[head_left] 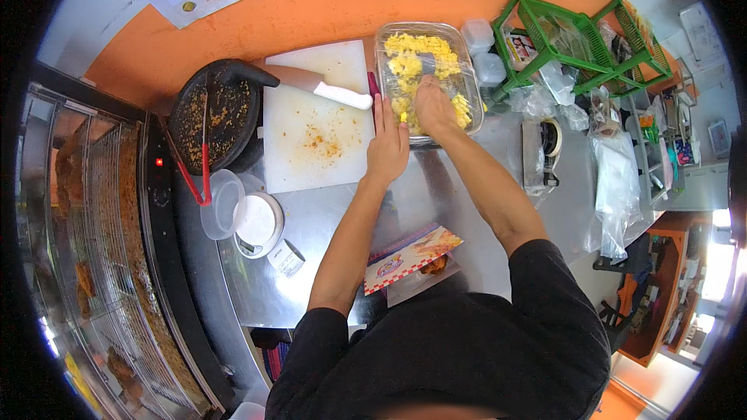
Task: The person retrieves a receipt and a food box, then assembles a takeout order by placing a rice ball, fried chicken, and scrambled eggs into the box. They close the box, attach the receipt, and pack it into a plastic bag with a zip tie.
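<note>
I lean over a bench (311, 222) of smooth, shiny metal; the tray (380, 47) before me is clear and glossy, plastic or glass, I cannot tell which; my cutting board (311, 128) looks like matt white plastic; the knife (342, 96) pairs a metal blade with a smooth white handle, seemingly plastic; the baskets (527, 19) are green plastic; the bags (615, 179) are thin, crinkled, shiny plastic; my shirt (467, 350) is matt black cloth.

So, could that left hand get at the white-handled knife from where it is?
Probably yes: the left hand is at the left edge of the clear tray, and the white knife handle lies just beside its fingers, with nothing seen covering it.
</note>
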`<state>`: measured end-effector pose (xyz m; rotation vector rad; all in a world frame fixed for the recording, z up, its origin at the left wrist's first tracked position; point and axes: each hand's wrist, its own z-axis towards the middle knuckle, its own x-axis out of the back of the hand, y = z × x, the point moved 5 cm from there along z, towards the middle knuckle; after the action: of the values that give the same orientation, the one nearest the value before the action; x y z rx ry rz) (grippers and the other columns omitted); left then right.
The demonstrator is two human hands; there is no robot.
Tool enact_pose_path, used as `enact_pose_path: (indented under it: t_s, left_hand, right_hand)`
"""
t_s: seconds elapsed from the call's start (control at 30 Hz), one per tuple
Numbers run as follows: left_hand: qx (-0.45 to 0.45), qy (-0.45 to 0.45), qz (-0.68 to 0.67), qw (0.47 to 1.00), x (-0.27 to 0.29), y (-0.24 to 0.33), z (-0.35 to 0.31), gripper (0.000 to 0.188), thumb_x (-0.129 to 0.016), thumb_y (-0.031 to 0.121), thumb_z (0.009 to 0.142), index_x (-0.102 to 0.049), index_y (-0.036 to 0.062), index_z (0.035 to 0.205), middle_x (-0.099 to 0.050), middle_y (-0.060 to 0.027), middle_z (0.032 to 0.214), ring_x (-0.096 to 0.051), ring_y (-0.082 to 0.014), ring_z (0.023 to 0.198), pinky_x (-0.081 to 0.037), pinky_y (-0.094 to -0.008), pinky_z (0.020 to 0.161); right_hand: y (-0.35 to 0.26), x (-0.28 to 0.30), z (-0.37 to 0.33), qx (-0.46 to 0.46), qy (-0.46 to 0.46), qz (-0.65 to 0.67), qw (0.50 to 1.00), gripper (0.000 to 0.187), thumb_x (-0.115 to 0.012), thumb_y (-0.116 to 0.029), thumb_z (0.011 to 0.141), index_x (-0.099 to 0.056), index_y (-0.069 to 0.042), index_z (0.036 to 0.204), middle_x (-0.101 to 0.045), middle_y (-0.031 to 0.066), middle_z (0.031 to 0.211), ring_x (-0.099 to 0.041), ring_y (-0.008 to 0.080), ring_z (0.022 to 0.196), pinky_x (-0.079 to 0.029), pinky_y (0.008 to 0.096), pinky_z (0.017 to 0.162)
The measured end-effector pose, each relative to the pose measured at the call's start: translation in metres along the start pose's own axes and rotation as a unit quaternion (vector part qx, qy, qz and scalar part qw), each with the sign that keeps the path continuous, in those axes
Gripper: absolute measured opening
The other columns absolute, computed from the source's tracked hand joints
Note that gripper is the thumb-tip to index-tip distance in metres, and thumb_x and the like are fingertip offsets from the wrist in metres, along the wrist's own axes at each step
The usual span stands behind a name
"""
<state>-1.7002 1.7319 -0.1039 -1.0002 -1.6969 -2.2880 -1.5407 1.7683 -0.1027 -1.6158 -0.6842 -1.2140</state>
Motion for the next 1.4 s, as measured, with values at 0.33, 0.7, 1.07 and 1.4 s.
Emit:
enact_pose_path:
  t_s: [0.33, 0.7, 1.07, 1.4]
  left_hand:
    - [-0.018, 0.011, 0.003, 1.000, 0.004, 0.005, -0.003, 0.068, -0.038, 0.032, 0.108, -0.011, -0.0017, 0.161, -0.008, -0.0263, 0.168, -0.049, -0.0528, 0.131, -0.052, -0.0530, 0.095]
    - [-0.049, -0.008, 0.031, 0.998, 0.009, 0.014, 0.001, 0.062, -0.034, 0.032, 0.109, -0.017, 0.0033, 0.161, -0.017, -0.0206, 0.168, -0.040, -0.0474, 0.141, -0.049, -0.0511, 0.101]
    - [0.010, -0.016, -0.099, 0.995, 0.013, 0.019, 0.003, 0.055, -0.027, 0.036, 0.111, -0.033, 0.0092, 0.159, -0.035, -0.0174, 0.162, -0.051, -0.0373, 0.136, -0.052, -0.0454, 0.098]
    - [-0.065, 0.027, 0.000, 0.998, 0.013, 0.019, 0.006, 0.057, -0.027, 0.040, 0.111, -0.038, 0.0088, 0.157, -0.037, -0.0153, 0.162, -0.049, -0.0378, 0.138, -0.050, -0.0408, 0.102]
  right_hand:
    - [-0.005, 0.024, -0.015, 0.311, 0.002, -0.194, 0.930, 0.030, -0.055, -0.011, 0.093, -0.060, 0.000, 0.120, -0.067, 0.0207, 0.114, -0.066, 0.0387, 0.104, -0.052, 0.0473, 0.096]
    - [0.002, 0.057, -0.035, 0.327, -0.253, 0.115, 0.903, 0.021, -0.055, -0.017, 0.100, -0.066, 0.000, 0.106, -0.069, 0.0161, 0.090, -0.067, 0.0300, 0.086, -0.051, 0.0441, 0.077]
    - [0.040, 0.027, -0.037, 0.007, -0.355, 0.516, 0.779, 0.024, -0.057, -0.022, 0.106, -0.066, -0.006, 0.121, -0.047, -0.0084, 0.076, -0.040, 0.0039, 0.067, -0.032, 0.0204, 0.057]
    - [0.057, 0.037, -0.018, 0.008, -0.264, 0.455, 0.850, 0.026, -0.059, -0.025, 0.102, -0.070, -0.004, 0.114, -0.072, 0.0070, 0.099, -0.069, 0.0197, 0.095, -0.055, 0.0357, 0.082]
